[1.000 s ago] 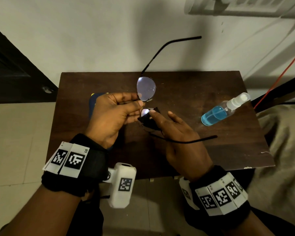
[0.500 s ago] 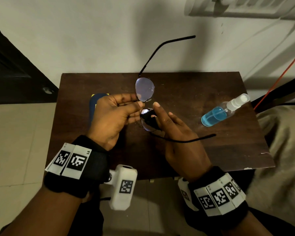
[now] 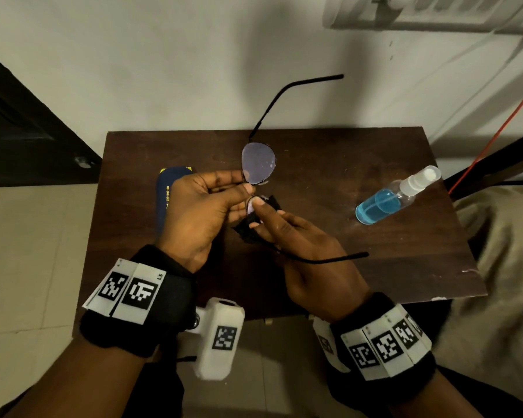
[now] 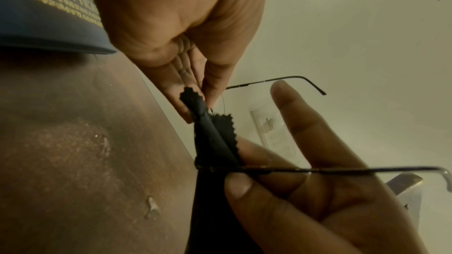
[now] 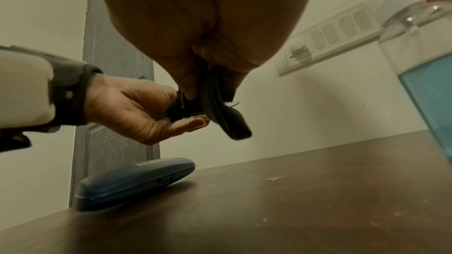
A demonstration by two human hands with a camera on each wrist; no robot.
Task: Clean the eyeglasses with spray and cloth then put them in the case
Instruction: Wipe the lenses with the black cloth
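Thin-rimmed eyeglasses are held above the dark wooden table, temples unfolded. My left hand pinches the frame at the bridge, beside the far lens. My right hand pinches a black cloth around the near lens, thumb on top. In the left wrist view the cloth with its zigzag edge wraps the lens between right thumb and fingers, and one temple crosses the right hand. The blue case lies shut on the table, left of my left hand. The spray bottle lies on its side at the right.
A wall stands just behind the table, with a switch panel at upper right. A dark door is at the left. A red cord and a beige fabric surface are at the right. The case and bottle flank the hands.
My right thumb has slid over the cloth-covered near lens, up toward the bridge. The glasses have tilted slightly, and the cloth now hangs lower under the right fingers.
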